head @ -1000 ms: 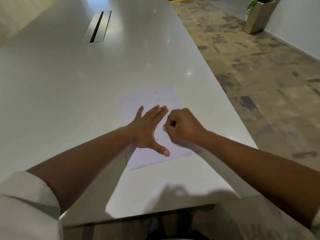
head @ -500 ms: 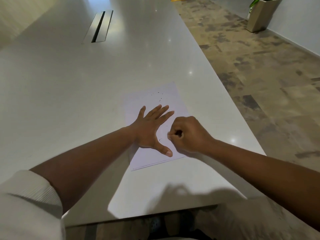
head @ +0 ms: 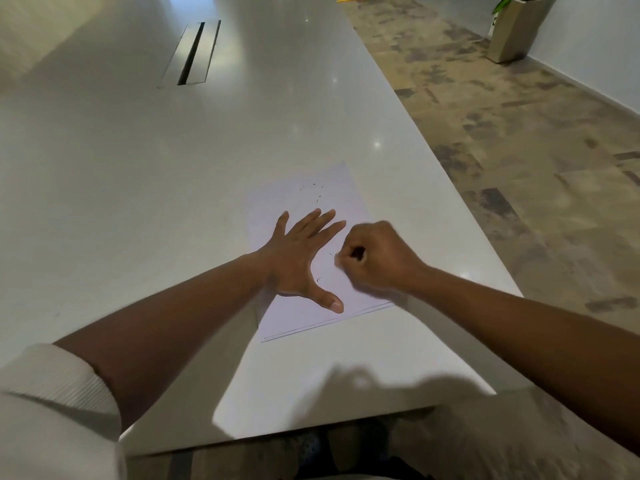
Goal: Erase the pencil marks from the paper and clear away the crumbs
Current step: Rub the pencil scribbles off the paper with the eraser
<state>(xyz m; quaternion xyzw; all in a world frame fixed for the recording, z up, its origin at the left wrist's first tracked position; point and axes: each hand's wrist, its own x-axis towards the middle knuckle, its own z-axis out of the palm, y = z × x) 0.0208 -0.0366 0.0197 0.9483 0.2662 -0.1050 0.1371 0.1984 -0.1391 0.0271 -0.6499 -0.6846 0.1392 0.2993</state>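
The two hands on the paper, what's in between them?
In the head view, bare paper with a few tiny dark specks lies between the flat left hand and the curled right hand. Nothing else shows there.

the desk (head: pixel 145 188) lies open toward its far edge and left side, broken only by a recessed slot panel (head: pixel 191 53) near the far left. close to the right edge, the paper (head: pixel 301 202) is covered by the flat left hand (head: pixel 300 259) and the curled right hand (head: pixel 375 261), leaving bare sheet only toward its far end, dotted with dark crumbs (head: pixel 317 194).
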